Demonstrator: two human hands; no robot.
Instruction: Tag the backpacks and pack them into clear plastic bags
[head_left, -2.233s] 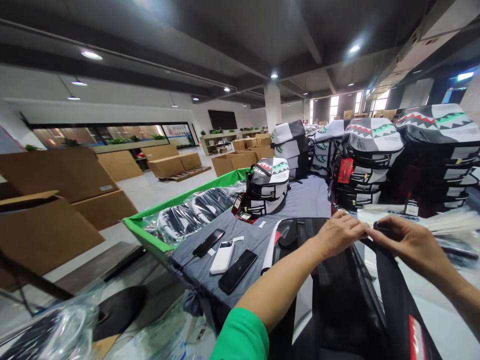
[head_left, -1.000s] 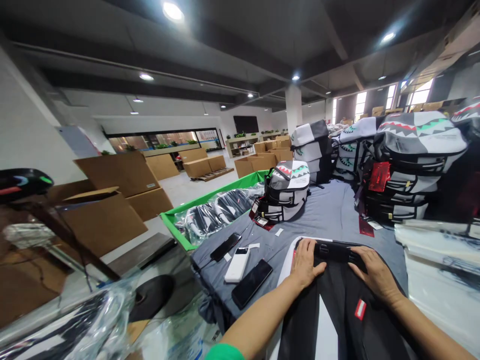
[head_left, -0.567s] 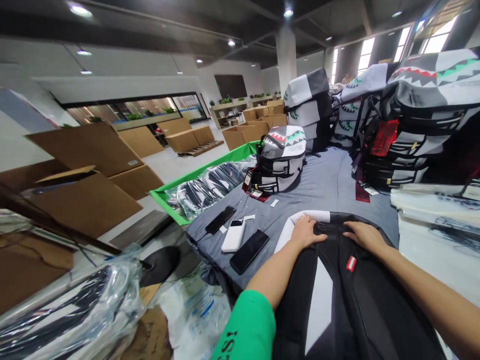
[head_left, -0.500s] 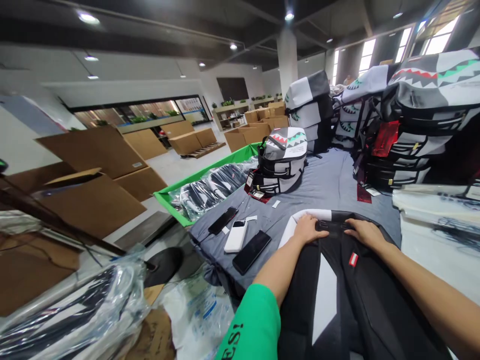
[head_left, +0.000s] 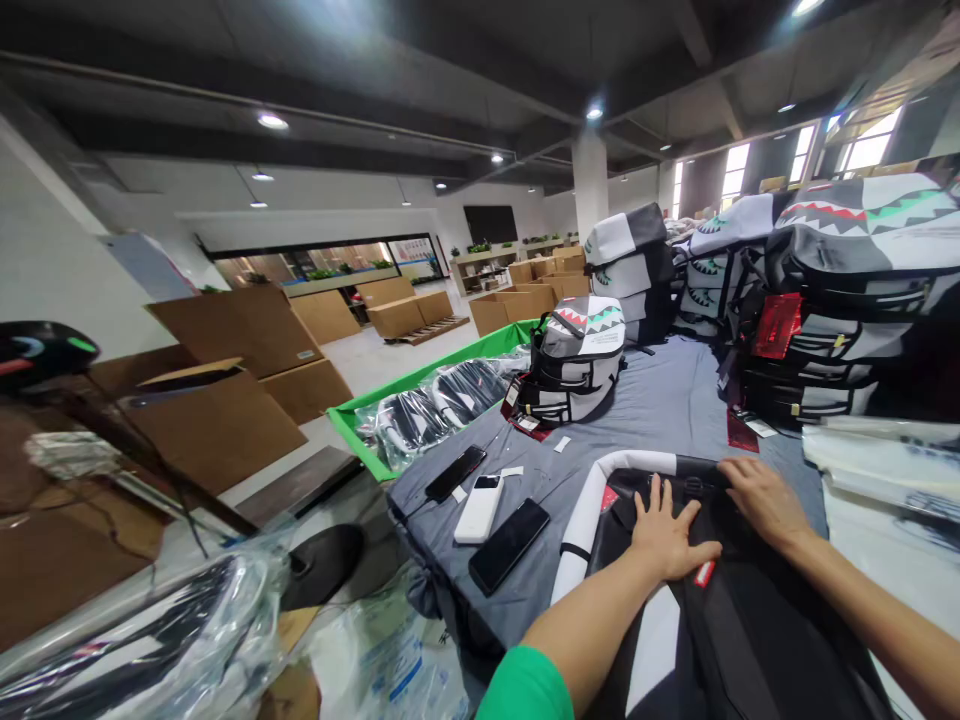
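A black backpack [head_left: 772, 625] with a white edge lies in front of me, its strap side up. My left hand [head_left: 666, 535] rests on its upper part, open with the fingers spread, near a small red-and-white label [head_left: 704, 573]. My right hand [head_left: 766, 502] lies over the top edge at the right, its fingers stretched out along the rim and touching it. Neither hand grips anything that I can see. The backpack's lower end runs out of view, partly hidden by my forearms.
On the grey cloth [head_left: 660, 390] lie a black phone [head_left: 510, 545], another phone [head_left: 456, 473] and a white power bank [head_left: 478, 510]. A patterned backpack [head_left: 581, 350] and stacked backpacks [head_left: 847, 290] stand beyond. Plastic bags [head_left: 885, 480] lie right; a green-edged bin [head_left: 360, 450] holds wrapped bags.
Both hands have gone from a black strap to the backpack's top. Since half a second ago, my left hand has slid inward and spread its fingers; my right hand has shifted onto the top edge.
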